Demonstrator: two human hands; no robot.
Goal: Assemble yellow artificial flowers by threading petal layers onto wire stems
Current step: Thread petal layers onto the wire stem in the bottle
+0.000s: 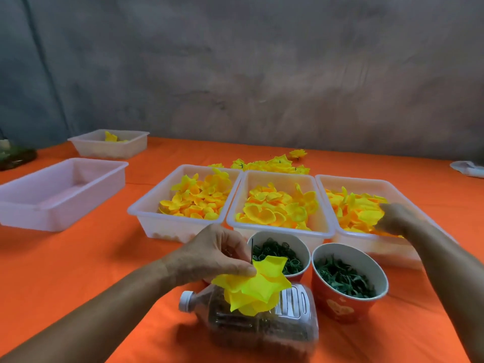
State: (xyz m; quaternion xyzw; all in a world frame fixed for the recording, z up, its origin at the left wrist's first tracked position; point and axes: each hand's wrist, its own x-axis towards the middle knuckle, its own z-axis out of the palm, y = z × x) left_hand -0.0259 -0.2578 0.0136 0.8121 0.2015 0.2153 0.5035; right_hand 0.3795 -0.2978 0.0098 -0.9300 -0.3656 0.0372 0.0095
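Note:
My left hand [209,254] pinches a part-built yellow flower [252,285] on a thin dark wire stem [252,248] that sticks up between the fingers. The flower hangs over a clear plastic bottle [262,328] lying on its side. My right hand [394,217] reaches into the right tray [366,183], fingers on the yellow petal layers [358,210]; whether it grips one is hidden. Petals also fill the middle tray [277,176] and the left tray [154,203].
Two red paper cups [348,305] [301,242] hold dark green parts in front of the trays. Finished yellow flowers [275,163] lie behind the trays. Two more white trays [60,195] [110,145] stand at the left on the orange tablecloth [78,271].

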